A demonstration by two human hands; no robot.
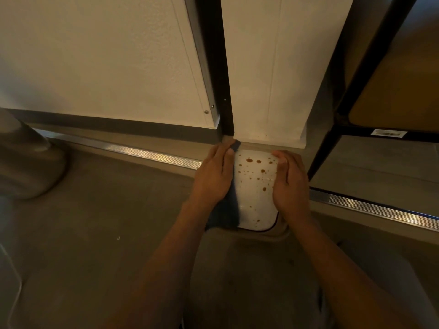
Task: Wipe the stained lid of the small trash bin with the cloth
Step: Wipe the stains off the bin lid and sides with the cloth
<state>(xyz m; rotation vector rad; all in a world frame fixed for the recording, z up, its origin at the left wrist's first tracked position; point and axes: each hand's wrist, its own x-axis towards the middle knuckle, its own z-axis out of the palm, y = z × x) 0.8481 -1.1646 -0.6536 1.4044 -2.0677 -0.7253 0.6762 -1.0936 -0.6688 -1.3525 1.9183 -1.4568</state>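
The small trash bin's white lid (255,186) faces up on the floor, dotted with several brown stains. My left hand (213,174) lies along the lid's left edge and holds a dark blue cloth (225,210); the cloth hangs below the palm, and one corner sticks out past the fingertips. My right hand (291,181) grips the lid's right edge, fingers curled over it. Both forearms reach in from the bottom of the view.
A white wall panel (266,91) stands right behind the bin. A black metal shelf frame (327,143) stands to the right, a dark post (221,79) to the left. A metal floor strip (142,153) runs across. A grey rounded base (28,167) sits at far left.
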